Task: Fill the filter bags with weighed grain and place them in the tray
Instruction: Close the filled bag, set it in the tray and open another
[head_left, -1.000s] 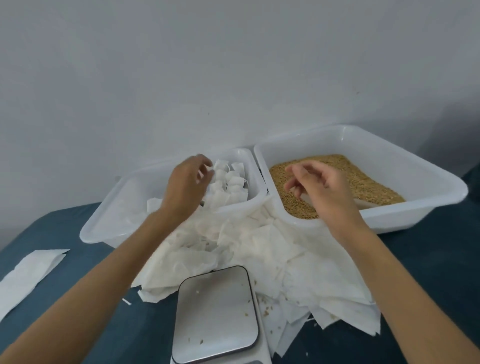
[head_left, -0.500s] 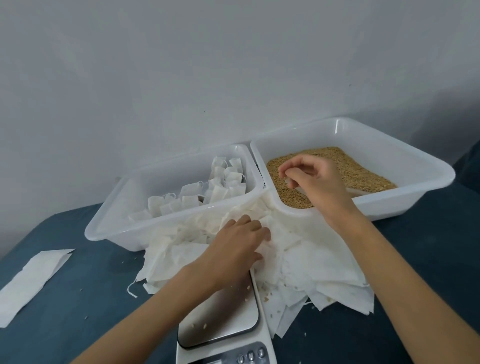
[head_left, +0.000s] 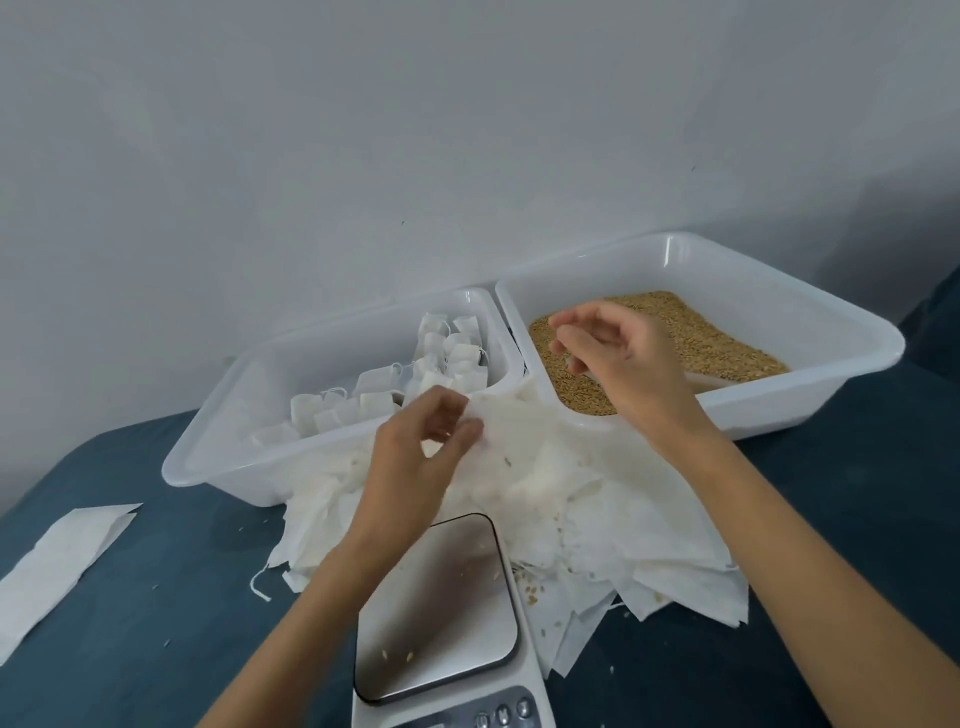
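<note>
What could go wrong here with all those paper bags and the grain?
1. The left hand pinches one bag from the loose pile of empty filter bags; neighbours may lift with it and slide off.
2. The pile overlaps the scale edge, which might skew a reading.
3. Stray grains already lie on the scale plate and the cloth; the right hand, above the grain tray, may spill more.

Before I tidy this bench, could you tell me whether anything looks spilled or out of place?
Yes. Loose grains lie scattered on the heap of empty filter bags right of the scale, a few sit on its steel platform, and specks dot the blue cloth. One long white paper strip lies apart at far left.
</note>
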